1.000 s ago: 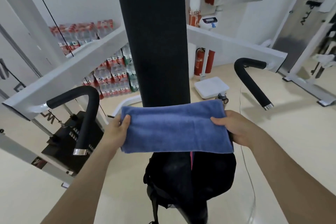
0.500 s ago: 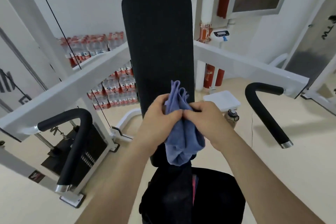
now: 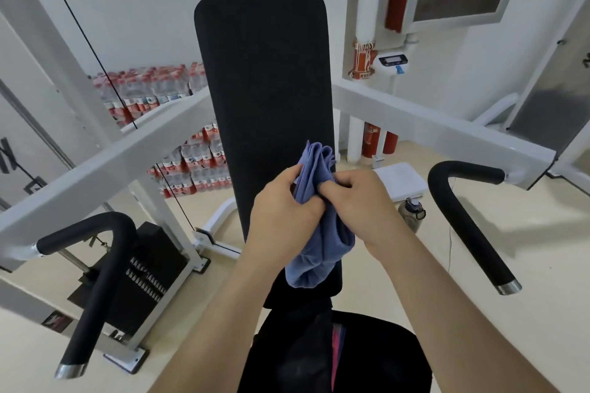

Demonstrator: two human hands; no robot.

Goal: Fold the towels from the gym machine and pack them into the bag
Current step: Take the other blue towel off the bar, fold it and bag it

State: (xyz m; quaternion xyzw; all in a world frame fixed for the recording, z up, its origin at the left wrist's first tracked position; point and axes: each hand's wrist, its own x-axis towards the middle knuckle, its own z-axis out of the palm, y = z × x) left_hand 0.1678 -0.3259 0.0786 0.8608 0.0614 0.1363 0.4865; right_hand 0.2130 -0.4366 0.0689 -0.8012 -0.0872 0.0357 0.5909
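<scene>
Both your hands grip the folded blue towel.

Your left hand [image 3: 281, 207] and right hand [image 3: 360, 201] pinch the blue towel [image 3: 319, 249] together in front of the black backrest [image 3: 265, 89], above the open black bag [image 3: 376, 357].

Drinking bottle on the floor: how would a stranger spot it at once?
Start at the gym machine's tall black back pad and look right of the person's right hand. There, on the floor beside the flat white platform, stands the drinking bottle: single, greyish, dark-capped, unlike the red-labelled water packs stacked left of the pad.
</scene>
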